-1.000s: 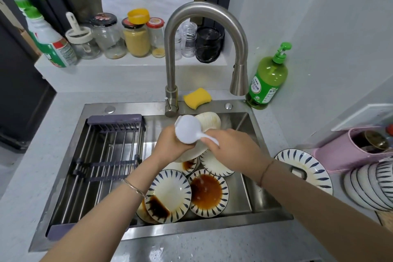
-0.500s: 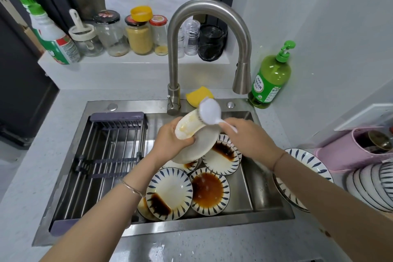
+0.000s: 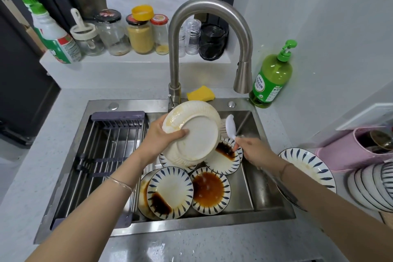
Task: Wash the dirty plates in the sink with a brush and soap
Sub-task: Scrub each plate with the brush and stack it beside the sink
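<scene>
- Gripping a white plate (image 3: 195, 134) by its left rim, the left hand (image 3: 161, 140) holds it tilted above the sink (image 3: 191, 226), underside toward the camera; fingers curl across the base.
- Yellowish smears show on the far-left rim of that plate.
- Right hand (image 3: 253, 151) is clenched round the thin handle of a white brush (image 3: 230, 127); the brush head points far, with its bristles against the plate's right edge.
- Three dirty plates with blue-striped rims lie face up in the right part of the sink, below the hands: one with a dark stain (image 3: 172, 191) near left, one covered in orange-brown sauce (image 3: 209, 190) beside it on the right, and one with a dark patch (image 3: 223, 157) farther back, partly under the held plate.
- More plates sit beneath these; the count cannot be told.
- Drain rack (image 3: 102, 155) spans the left part of the sink.
- Faucet (image 3: 204, 13) arches over the far side; a yellow sponge (image 3: 201, 93) lies at its base.
- Green soap bottle (image 3: 273, 76) stands at the far right corner of the sink.
- On the right counter: a striped plate (image 3: 308, 166) overhanging the sink edge, and a stack of plates (image 3: 374, 185) farther right.
- On the far ledge: jars (image 3: 140, 34) and a spray bottle (image 3: 53, 34).
</scene>
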